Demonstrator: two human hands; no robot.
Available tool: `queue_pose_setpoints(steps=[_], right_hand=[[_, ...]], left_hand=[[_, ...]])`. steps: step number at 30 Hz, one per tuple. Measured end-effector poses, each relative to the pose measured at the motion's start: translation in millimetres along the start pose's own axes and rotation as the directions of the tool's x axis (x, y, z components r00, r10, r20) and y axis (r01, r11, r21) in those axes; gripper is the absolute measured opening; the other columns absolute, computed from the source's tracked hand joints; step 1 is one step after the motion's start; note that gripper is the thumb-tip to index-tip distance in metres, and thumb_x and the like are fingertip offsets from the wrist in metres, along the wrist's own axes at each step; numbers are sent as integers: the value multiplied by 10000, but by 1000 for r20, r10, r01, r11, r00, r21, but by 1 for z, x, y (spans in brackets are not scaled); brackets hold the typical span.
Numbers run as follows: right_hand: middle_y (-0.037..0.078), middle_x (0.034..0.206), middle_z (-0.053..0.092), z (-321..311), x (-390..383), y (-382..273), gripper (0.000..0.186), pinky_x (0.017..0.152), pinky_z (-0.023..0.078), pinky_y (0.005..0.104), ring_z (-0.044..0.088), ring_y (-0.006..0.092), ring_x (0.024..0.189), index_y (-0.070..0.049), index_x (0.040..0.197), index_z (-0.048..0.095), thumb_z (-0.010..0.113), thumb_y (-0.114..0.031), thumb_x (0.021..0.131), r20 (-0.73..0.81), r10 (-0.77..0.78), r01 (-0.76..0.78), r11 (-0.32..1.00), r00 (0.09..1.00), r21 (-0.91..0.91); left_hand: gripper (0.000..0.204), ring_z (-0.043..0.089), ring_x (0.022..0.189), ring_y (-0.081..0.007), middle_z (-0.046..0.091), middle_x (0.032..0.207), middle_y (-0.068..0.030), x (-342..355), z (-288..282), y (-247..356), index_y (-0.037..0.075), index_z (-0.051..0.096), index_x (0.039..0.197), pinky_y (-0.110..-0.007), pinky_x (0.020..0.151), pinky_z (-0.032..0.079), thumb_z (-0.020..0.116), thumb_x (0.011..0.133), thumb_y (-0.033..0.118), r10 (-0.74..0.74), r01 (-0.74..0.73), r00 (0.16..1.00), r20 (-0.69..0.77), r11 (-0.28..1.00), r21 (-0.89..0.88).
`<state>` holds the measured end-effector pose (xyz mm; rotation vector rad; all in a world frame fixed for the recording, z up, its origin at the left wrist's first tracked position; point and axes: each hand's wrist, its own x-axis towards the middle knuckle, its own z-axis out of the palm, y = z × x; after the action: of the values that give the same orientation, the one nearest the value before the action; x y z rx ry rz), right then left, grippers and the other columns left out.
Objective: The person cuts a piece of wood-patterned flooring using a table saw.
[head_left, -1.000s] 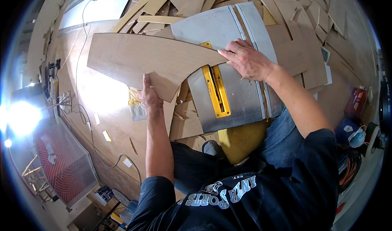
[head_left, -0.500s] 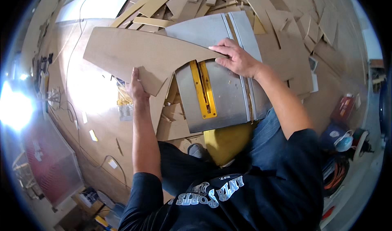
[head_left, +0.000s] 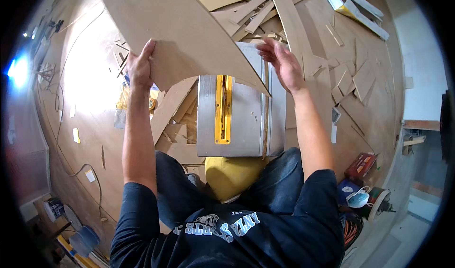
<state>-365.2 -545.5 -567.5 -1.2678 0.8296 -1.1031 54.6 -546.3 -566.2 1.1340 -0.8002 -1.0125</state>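
Note:
A large brown fiberboard panel (head_left: 175, 36) with a curved cutout and a long pointed tip is held over a grey metal saw table (head_left: 246, 130). My left hand (head_left: 141, 65) grips its left edge, thumb on top and the other fingers hidden underneath. Beside the slanted right edge, my right hand (head_left: 283, 65) is lifted off the panel, fingers stretched and holding nothing. Left of the table's middle lies a yellow slotted insert plate (head_left: 223, 121). The panel's tip hangs above the groove (head_left: 264, 126) in the tabletop.
Fiberboard offcuts (head_left: 258, 14) litter the floor beyond the table and to its right. A yellow base (head_left: 232, 175) sits between my knees. At the right lie a red box (head_left: 362, 166) and a blue face mask (head_left: 359, 199). A cable (head_left: 97, 182) trails along the left floor.
The panel has swung so its wide end points farther away and its tip toward me. My right hand has let go of the tip. My left hand has moved farther away, still gripping.

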Motion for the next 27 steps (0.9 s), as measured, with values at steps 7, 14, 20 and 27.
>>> queue_pose_setpoints(steps=[7,14,20,27], right_hand=[[189,1172,740,84,84,-34,432,944,542,354,681,233,1062,78,1280,631,654,-296,1066,-40,-152,134,945,988,-297],[180,1124,744,54,116,46,343,925,532,393,682,251,1016,65,1211,670,619,-237,1056,-362,-297,136,903,883,-408],[241,1169,734,49,110,80,428,959,526,414,696,347,1073,89,1297,639,579,-255,1049,-538,-68,-212,872,840,-441],[340,1528,496,48,91,120,511,1250,302,528,383,505,1483,47,1435,573,497,-287,1056,-146,-316,-72,235,937,-969]], left_hand=[[590,740,880,-199,759,1044,-157,60,69,53,-87,672,1277,-341,754,614,777,981,411,60,-141,958,281,950,279],[664,748,894,-278,763,1015,-224,136,147,17,-98,745,1128,-414,818,599,645,1004,546,3,-234,954,300,634,737],[699,733,1065,-342,756,1141,-261,179,177,-69,-50,750,1183,-456,939,573,696,916,593,-57,-430,867,494,415,802],[890,709,1186,-398,732,1251,-273,182,181,-118,-21,690,1331,-481,1021,555,732,847,725,-199,-242,913,356,439,865]])
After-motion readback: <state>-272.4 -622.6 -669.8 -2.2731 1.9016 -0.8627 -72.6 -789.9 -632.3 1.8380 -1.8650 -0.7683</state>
